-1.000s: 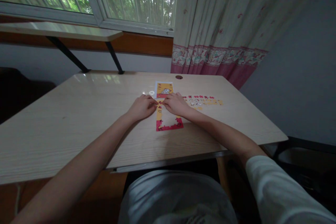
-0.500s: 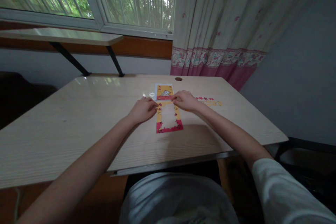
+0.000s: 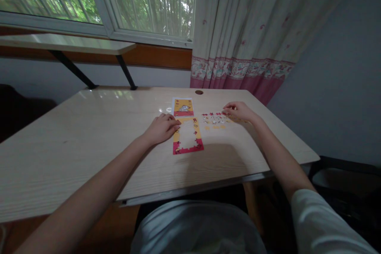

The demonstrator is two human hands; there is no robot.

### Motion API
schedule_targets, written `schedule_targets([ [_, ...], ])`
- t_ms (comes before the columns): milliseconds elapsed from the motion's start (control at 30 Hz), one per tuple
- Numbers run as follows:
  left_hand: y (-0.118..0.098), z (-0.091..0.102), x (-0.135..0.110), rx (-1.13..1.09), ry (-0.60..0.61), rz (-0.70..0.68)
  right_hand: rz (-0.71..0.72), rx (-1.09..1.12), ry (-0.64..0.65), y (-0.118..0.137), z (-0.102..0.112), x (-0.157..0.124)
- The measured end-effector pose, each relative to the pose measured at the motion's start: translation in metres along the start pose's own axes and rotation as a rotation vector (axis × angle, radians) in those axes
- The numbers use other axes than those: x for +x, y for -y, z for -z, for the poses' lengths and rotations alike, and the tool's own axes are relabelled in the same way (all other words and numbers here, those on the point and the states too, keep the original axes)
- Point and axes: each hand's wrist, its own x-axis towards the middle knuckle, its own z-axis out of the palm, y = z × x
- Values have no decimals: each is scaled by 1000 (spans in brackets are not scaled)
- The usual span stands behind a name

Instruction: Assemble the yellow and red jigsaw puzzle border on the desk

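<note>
A jigsaw puzzle frame with a yellow and red border and a bare pale middle lies flat on the table. My left hand rests at its upper left edge, fingers curled and fingertips pressing on the border. To the right, loose puzzle pieces lie in rows, red at the back, white in between and yellow nearest me. Over the right end of these rows is my right hand, its fingertips pinched at a red piece and its palm hiding some others. A picture card with a white animal lies just behind the frame.
The pale wooden table carries a raised shelf on black brackets at the back left. A round cable hole is near the back edge. Behind are a window and a patterned curtain; a dark chair stands at the right.
My right hand has left the top of the puzzle frame and moved right to the loose pieces, more of which now show. My left hand stays at the frame's left edge.
</note>
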Motion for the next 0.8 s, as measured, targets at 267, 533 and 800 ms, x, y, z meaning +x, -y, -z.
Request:
schedule_targets([
  [267,1,-1,1,39,17,-12,-56,-1,8,-25,8,-12],
  [533,3,-2,0,51,-1,-55,13,80,198,-4,-10,-19],
  [800,2,-1,0,33,-42,-80,140,49,346,29,-25,-19],
])
